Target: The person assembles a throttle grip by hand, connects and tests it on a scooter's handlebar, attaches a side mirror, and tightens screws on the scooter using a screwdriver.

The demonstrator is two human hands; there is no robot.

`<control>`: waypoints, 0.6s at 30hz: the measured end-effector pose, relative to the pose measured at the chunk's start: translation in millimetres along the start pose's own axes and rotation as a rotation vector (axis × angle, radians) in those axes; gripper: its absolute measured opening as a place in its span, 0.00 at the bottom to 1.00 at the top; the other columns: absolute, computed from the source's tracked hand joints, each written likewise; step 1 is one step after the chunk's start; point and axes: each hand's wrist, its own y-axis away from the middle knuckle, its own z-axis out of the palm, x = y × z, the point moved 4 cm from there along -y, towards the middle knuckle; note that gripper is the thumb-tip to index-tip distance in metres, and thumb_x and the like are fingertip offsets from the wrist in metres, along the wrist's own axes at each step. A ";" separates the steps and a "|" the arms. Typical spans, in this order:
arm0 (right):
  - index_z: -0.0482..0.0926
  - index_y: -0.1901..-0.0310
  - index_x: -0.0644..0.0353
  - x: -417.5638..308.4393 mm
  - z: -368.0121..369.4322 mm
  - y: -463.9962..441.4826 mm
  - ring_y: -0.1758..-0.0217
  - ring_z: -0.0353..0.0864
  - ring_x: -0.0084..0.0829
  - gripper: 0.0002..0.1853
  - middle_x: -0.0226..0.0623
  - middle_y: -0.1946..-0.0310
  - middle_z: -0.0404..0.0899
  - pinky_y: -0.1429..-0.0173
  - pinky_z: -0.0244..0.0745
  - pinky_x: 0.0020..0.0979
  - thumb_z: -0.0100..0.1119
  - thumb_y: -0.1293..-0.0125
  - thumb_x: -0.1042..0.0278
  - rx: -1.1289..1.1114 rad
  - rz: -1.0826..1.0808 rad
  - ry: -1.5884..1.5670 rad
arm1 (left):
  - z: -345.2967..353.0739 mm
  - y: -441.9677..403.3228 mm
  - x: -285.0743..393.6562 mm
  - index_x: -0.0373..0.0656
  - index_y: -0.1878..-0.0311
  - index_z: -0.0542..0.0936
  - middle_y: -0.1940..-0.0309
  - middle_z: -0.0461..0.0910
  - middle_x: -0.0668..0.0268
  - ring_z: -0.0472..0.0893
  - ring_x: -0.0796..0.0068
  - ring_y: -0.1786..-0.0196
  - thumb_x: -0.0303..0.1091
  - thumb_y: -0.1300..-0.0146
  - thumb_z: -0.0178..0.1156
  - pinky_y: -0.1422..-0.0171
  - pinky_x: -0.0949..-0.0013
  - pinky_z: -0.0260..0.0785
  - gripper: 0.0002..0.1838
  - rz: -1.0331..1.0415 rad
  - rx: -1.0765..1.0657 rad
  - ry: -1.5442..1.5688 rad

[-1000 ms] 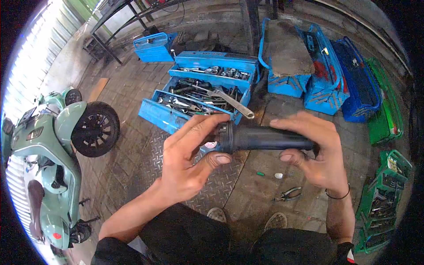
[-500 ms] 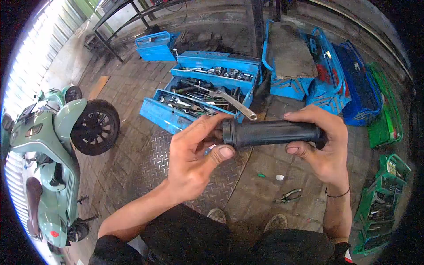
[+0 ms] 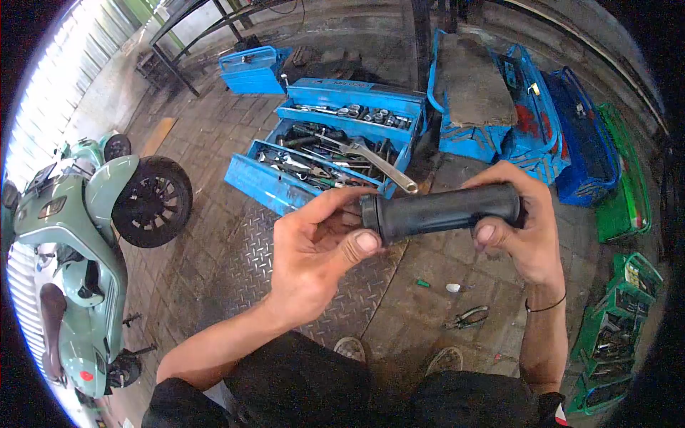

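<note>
A black cylinder (image 3: pixel 446 212) with a ringed collar at its left end lies almost level between both hands, raised over the floor. Around the collar, the thumb and fingers of my left hand (image 3: pixel 307 260) are closed. My right hand (image 3: pixel 524 228) grips the opposite end, thumb below and fingers on top. Its right end is partly covered by that hand. Just beyond the cylinder, a large adjustable wrench (image 3: pixel 385 167) rests across an opened blue toolbox (image 3: pixel 260 189) full of sockets, pliers and other hand tools.
Pliers (image 3: pixel 467 317), a small green piece (image 3: pixel 423 283) and a white piece (image 3: pixel 453 288) lie on the paved floor. A pale green scooter (image 3: pixel 107 246) stands at left. More blue toolboxes (image 3: pixel 467 139) line the back right; a green toolbox (image 3: pixel 585 342) sits at right.
The cylinder's right end has risen slightly and turned a little in my hands. My right thumb has shifted right along its underside. My left hand keeps its hold on the collar.
</note>
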 end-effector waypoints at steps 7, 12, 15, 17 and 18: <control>0.83 0.49 0.63 -6.9 1.2 -1.5 0.61 0.84 0.27 0.28 0.31 0.65 0.84 0.54 0.76 0.28 0.80 0.44 0.52 0.041 -0.181 0.298 | 1.2 -0.7 0.8 0.28 0.33 0.75 0.53 0.85 0.58 0.85 0.72 0.52 0.27 0.32 0.71 0.44 0.68 0.79 0.27 -0.043 -0.015 0.126; 0.83 0.46 0.67 3.0 -8.0 0.7 0.74 0.81 0.22 0.32 0.34 0.70 0.83 0.68 0.75 0.24 0.76 0.37 0.45 -0.110 0.091 -0.180 | 6.9 -3.7 16.1 0.29 0.33 0.76 0.51 0.84 0.59 0.85 0.72 0.51 0.25 0.38 0.75 0.42 0.67 0.78 0.30 0.090 0.026 0.043; 0.83 0.45 0.68 -0.2 -2.8 3.2 0.74 0.82 0.23 0.29 0.35 0.70 0.84 0.68 0.76 0.25 0.75 0.34 0.49 -0.139 0.154 -0.150 | 2.9 -4.5 22.6 0.30 0.35 0.78 0.51 0.83 0.58 0.84 0.72 0.52 0.25 0.42 0.77 0.43 0.68 0.77 0.31 0.243 -0.055 -0.308; 0.84 0.45 0.68 -0.1 -1.2 2.5 0.70 0.84 0.25 0.27 0.35 0.69 0.84 0.63 0.79 0.27 0.75 0.34 0.52 -0.126 0.186 -0.044 | 0.9 -3.9 23.6 0.30 0.37 0.79 0.50 0.82 0.55 0.84 0.70 0.53 0.27 0.43 0.77 0.45 0.68 0.78 0.30 0.320 -0.059 -0.406; 0.84 0.45 0.68 -8.5 -0.9 -0.4 0.64 0.85 0.28 0.25 0.36 0.66 0.85 0.57 0.80 0.30 0.75 0.34 0.55 -0.128 -0.072 0.187 | -0.1 -3.3 22.7 0.30 0.37 0.79 0.50 0.82 0.55 0.84 0.70 0.53 0.27 0.43 0.77 0.45 0.68 0.78 0.30 0.322 -0.057 -0.412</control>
